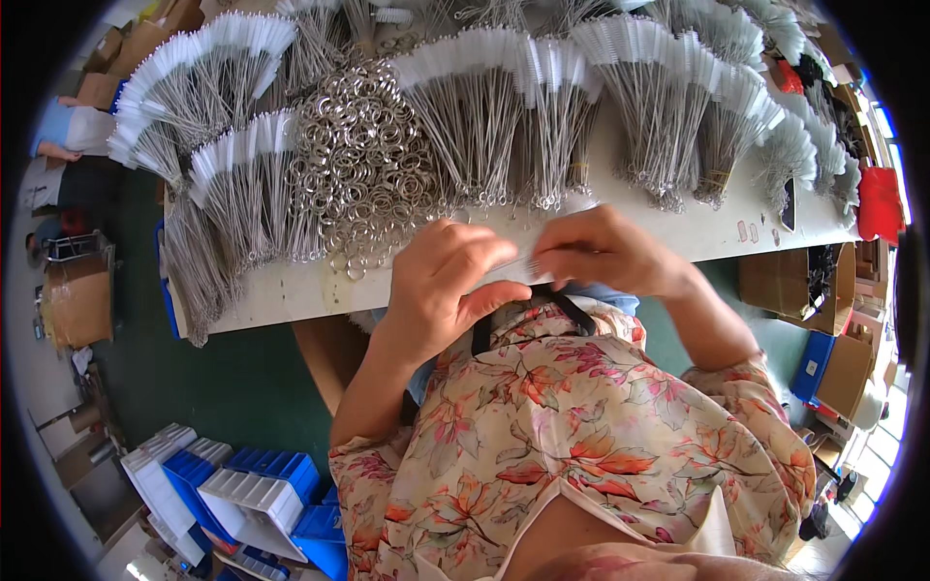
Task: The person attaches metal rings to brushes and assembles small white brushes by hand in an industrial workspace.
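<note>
My left hand is raised at the table's front edge, its thumb and fingertips apart and nothing plain between them. Just to its right is my right hand, fingers curled in and tips close together. What those tips pinch is too small and blurred to make out. Beyond my left hand lies a heap of silver metal split rings. Bundles of white-bristled wire brushes with looped metal stems lie beyond both hands, loops toward me.
More brush bundles cover the pale table. Cardboard boxes and a red bag are at the right. Blue and white plastic bins stand at the lower left. Another person is at the far left.
</note>
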Action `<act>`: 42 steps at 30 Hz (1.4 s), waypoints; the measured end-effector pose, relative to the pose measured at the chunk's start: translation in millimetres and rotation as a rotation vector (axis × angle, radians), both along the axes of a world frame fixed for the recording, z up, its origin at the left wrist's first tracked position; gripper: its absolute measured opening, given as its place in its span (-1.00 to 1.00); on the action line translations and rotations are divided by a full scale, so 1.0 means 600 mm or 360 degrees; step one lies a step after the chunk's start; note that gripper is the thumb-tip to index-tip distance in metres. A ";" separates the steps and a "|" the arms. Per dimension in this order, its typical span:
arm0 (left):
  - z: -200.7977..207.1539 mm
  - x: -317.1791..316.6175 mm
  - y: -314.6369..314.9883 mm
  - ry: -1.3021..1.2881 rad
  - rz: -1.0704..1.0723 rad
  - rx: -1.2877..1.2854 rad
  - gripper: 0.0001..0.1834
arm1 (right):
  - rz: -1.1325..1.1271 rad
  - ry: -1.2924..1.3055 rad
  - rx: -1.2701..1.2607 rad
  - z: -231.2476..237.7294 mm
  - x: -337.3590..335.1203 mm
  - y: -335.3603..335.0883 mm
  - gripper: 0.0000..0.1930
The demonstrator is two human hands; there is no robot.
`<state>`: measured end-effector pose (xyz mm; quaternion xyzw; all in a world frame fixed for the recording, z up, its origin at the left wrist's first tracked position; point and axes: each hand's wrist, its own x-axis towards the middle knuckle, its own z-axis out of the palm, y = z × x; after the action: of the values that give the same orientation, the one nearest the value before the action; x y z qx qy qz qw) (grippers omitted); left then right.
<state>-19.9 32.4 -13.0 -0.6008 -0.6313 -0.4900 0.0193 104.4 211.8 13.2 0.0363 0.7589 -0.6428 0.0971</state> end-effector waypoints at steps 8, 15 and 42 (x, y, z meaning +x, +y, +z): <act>-0.131 0.043 -0.087 -0.0136 0.0725 -0.0934 -0.78 | -0.0155 -0.0225 0.1999 -0.105 0.154 0.104 -0.89; -0.093 0.032 -0.067 -0.0996 0.0532 -0.0218 -0.91 | -0.0116 0.0638 0.1005 -0.090 -0.010 -0.081 -0.95; 0.075 -0.020 -0.018 -0.0304 0.0223 0.0222 -0.66 | -0.0468 0.0392 -0.0663 0.046 -0.071 -0.064 -0.83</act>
<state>-32.1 21.5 32.2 -0.5032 -0.6351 -0.5851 0.0349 61.6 173.4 40.9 0.0470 0.6031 -0.7917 -0.0847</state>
